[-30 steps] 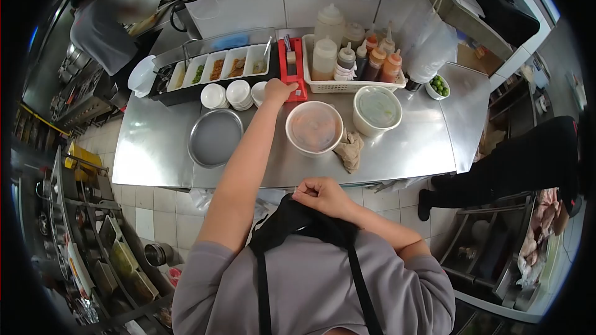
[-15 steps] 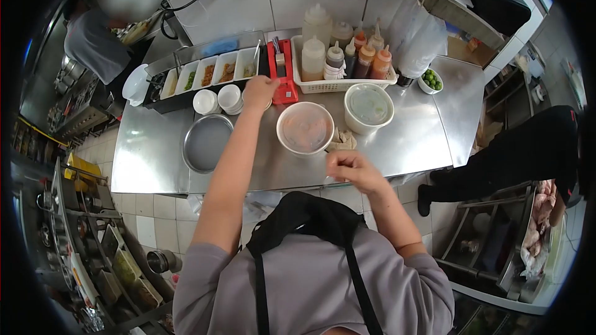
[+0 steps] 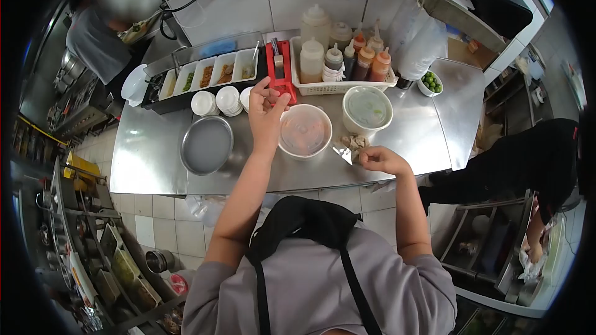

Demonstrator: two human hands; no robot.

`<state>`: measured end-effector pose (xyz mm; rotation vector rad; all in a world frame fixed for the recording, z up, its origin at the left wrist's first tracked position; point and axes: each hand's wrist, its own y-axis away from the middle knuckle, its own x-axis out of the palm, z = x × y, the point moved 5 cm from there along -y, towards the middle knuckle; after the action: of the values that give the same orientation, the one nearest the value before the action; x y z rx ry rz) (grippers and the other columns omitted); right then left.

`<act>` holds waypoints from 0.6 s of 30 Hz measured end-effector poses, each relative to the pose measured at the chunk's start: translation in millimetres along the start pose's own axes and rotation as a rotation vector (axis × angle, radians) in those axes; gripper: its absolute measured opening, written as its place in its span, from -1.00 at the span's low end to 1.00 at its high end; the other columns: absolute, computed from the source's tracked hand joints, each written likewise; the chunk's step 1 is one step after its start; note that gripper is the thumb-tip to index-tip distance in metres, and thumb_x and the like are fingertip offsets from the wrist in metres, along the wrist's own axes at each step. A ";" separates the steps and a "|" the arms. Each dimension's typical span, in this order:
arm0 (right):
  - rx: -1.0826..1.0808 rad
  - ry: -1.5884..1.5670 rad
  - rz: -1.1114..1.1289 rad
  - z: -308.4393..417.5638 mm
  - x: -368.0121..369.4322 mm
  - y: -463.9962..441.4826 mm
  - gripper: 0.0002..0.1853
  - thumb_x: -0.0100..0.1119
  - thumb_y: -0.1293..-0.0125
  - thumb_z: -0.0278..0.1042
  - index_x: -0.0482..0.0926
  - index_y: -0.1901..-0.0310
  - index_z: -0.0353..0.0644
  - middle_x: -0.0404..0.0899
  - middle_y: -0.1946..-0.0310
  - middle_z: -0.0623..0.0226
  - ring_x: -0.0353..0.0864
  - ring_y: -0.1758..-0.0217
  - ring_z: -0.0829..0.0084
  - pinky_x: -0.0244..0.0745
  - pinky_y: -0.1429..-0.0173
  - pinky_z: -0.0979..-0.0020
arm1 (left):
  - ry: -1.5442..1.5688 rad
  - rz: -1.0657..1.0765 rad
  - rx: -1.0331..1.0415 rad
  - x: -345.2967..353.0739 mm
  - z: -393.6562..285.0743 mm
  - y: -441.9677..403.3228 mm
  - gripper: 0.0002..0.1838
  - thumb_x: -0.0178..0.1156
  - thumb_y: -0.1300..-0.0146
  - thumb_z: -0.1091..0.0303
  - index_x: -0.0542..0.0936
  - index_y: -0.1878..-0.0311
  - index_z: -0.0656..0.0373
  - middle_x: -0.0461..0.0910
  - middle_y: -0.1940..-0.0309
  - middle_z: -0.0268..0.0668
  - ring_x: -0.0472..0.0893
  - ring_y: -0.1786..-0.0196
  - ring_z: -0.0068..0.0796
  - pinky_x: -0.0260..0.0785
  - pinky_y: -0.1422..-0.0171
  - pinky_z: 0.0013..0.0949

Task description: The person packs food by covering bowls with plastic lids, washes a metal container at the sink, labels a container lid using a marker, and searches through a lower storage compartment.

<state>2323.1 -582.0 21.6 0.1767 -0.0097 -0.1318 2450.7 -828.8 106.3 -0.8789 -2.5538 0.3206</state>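
Note:
My left hand (image 3: 266, 111) is raised over the counter, its fingers apart, just in front of a red dispenser (image 3: 282, 71) and left of a lidded bowl (image 3: 305, 131) with orange-red contents. Near the front edge, my right hand (image 3: 382, 161) has its fingertips pinched together beside a crumpled brown cloth (image 3: 355, 141); what is between them is too small to tell. A small shiny, whitish wedge (image 3: 343, 152) lies between that bowl and my right fingertips. Behind the cloth stands a second lidded bowl (image 3: 367, 109) with green contents.
An empty round metal pan (image 3: 207, 144) and stacked white cups (image 3: 203, 103) are at the left, below a topping tray (image 3: 208, 74). Sauce bottles fill a white basket (image 3: 344, 88). A bowl of green fruit (image 3: 429, 83) is at right. Two people (image 3: 99, 40) (image 3: 524, 161) stand either side.
My left hand has lifted back from beside the red dispenser, fingers now spread. My right hand has moved from near my chest to the cloth. The shiny wedge now shows. The person at right bends lower.

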 end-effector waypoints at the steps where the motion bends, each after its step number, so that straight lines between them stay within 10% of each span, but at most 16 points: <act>1: -0.085 0.002 0.034 6.1 -0.5 3.3 -0.84 0.10 -0.14 -0.40 0.38 0.53 -0.18 0.36 0.51 0.50 0.31 0.42 0.65 0.28 0.26 0.57 | 0.034 -0.023 0.014 -1.2 -1.1 0.2 -0.47 0.22 -0.08 0.53 0.27 -0.13 0.27 0.38 0.43 -0.41 0.45 0.37 -0.65 0.40 0.31 -0.58; 8: -0.378 -0.473 -0.052 34.5 25.5 -14.6 -0.75 0.15 -0.17 -0.28 0.38 0.57 -0.18 0.34 0.50 0.44 0.36 0.39 0.57 0.36 0.14 0.47 | -0.053 -0.012 -0.026 -26.3 12.0 -32.8 -0.46 0.23 -0.06 0.53 0.28 -0.13 0.20 0.42 0.41 -0.35 0.45 0.43 -0.63 0.37 0.37 -0.58; 18: 0.229 0.203 -0.419 -23.2 21.7 -53.0 -0.69 0.20 -0.15 -0.17 0.43 0.59 -0.19 0.32 0.73 0.52 0.27 0.65 0.64 0.21 0.54 0.53 | -0.446 -0.044 -0.324 -79.0 110.0 0.3 -0.33 0.22 -0.02 0.58 0.15 -0.21 0.18 0.45 0.34 -0.31 0.46 0.40 -0.58 0.35 0.32 -0.55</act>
<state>2338.2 -632.5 -10.6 0.4199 0.2165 -0.5309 2456.9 -887.0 -15.8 -0.9478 -3.0961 0.0942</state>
